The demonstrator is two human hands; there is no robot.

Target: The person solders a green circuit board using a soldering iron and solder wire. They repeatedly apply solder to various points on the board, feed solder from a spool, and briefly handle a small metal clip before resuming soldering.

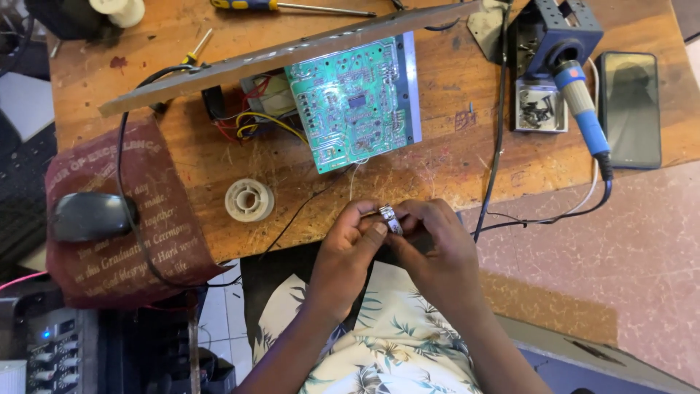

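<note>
Hands together at the near edge of the wooden bench (452, 157), both pinched on one small silvery metal part (390, 219). Left hand (348, 252) has thumb & forefinger closed on it from the left, right hand (437, 252) curled round it from the right, fingers touching. Can't tell exactly what the part is, too small. Just above them a green circuit board (354, 102) lies tilted on the bench w/ yellow, red & black wires (251, 124) bunched at its left edge and a long grey metal panel (292, 52) across its top. White solder spool (249, 200) sits left of the hands, near the edge. Soldering iron (583, 106), blue handle, rests in its stand (558, 33) at right, dark phone (630, 109) just beside it. Black mouse (91, 217) on a maroon cloth (117, 219) far left.
</note>
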